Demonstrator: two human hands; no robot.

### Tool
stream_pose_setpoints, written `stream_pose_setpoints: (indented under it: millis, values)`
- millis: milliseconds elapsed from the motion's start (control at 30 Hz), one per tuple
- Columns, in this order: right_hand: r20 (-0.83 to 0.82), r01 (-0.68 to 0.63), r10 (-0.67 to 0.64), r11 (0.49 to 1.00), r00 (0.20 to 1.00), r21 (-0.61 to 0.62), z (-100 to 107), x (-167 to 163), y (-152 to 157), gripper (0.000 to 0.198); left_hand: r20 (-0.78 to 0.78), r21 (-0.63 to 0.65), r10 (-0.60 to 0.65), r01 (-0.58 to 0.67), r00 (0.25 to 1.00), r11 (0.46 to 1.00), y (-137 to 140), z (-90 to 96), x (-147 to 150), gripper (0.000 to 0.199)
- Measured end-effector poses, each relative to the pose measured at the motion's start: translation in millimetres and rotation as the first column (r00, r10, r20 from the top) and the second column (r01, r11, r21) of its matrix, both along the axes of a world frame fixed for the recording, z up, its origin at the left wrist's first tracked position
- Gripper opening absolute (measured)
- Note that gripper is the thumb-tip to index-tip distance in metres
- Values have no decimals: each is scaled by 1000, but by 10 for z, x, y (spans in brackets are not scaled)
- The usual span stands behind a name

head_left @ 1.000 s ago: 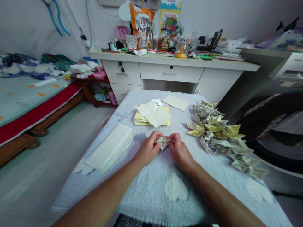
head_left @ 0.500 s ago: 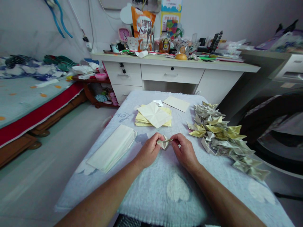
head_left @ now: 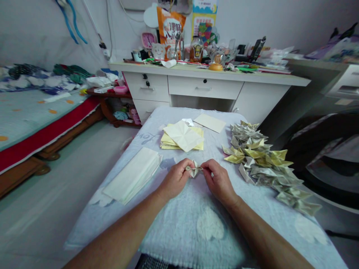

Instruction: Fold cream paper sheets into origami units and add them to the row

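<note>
Both ends of the folded paper (head_left: 194, 170) are covered by fingertips; only its pale middle shows, and its finer creases are too small to make out. The forearms are cut off by the lower edge of view. In the pile (head_left: 260, 157) of folded pieces at the right, the grey and yellow shapes overlap and cannot be counted. The creased sheet (head_left: 183, 136) covers most of the yellow stack (head_left: 165, 143) under it and partly hides a small white scrap (head_left: 187, 121) behind. The washer (head_left: 344, 80) is cut off by the right edge, and the bed (head_left: 33, 108) by the left.

The hands stand slightly apart, with the folded paper held between them just above the cloth (head_left: 179, 228) on the bench, near its middle. The left hand (head_left: 176, 179) is closed in a pinch on the paper's left end, thumb and forefinger together. The right hand (head_left: 219, 181) pinches the right tip; its remaining fingers are curled, and their exact placing cannot be told.

The yellow stack lies just beyond the hands. A white sheaf (head_left: 131, 175) lies slantwise to the left. A pale card (head_left: 209, 122) lies flat near the far edge, right of the scrap.
</note>
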State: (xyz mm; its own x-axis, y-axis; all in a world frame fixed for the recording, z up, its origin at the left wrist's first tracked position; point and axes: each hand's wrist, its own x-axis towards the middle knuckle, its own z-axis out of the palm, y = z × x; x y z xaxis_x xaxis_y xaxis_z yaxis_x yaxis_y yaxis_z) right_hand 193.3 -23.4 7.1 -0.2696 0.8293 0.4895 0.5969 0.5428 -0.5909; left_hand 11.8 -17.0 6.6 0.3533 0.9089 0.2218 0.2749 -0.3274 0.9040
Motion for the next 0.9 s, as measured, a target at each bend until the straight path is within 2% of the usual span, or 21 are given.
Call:
stream_pose_setpoints:
  millis: [300, 433, 667, 900]
  values:
    - [19, -43, 42, 999, 999, 28, -1, -18, 13, 14, -79, 39, 28, -25, 996, 999, -5, -32, 1, 13]
    - [43, -55, 55, 998, 998, 4, -20, -33, 23, 15, -100, 40, 20, -16, 995, 999, -36, -31, 11, 14]
    - [94, -79, 81, 996, 992, -30, -16, -79, 15, 15, -59, 3, 6, -6, 998, 1000, -61, -42, 27, 22]
    - [144, -66, 68, 998, 987, -19, 20, -55, 19, 12, -92, 85, 124, -116, 988, 990, -23, -6, -22, 18]
